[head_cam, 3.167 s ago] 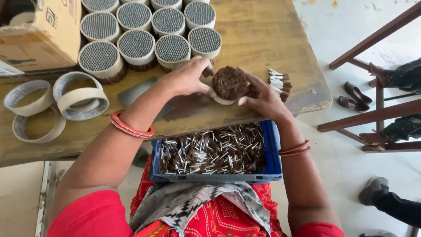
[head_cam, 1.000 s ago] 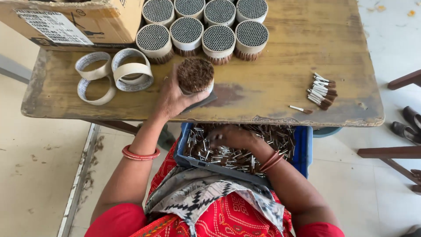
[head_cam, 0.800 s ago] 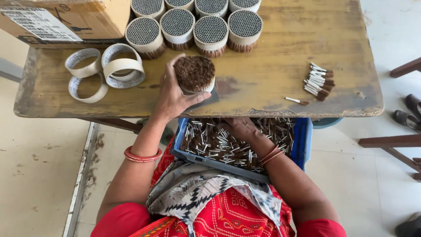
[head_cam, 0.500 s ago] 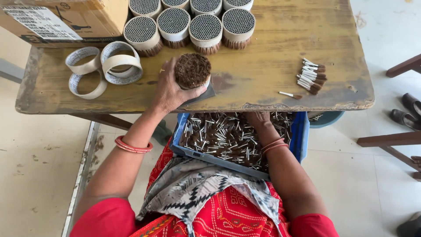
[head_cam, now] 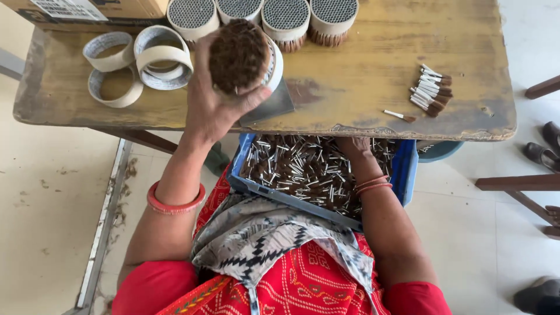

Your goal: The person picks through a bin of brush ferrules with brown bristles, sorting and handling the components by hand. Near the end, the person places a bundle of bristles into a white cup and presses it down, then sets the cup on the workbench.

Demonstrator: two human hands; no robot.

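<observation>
Left hand [head_cam: 213, 108] grips the filled ring [head_cam: 245, 55]; right hand [head_cam: 350, 146], grip unseen, reaches into the blue tray [head_cam: 405, 169].

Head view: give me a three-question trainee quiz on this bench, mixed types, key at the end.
1. True or false: the left hand holds the round bundle of brown-tipped sticks above the wooden table.
2. Where is the right hand? A) on the cardboard box B) in the blue tray of loose sticks C) on the empty rings
3. Fill in: the small pile of sticks lies near the table's ____ end.

Key: 1 true; 2 B; 3 right
</observation>
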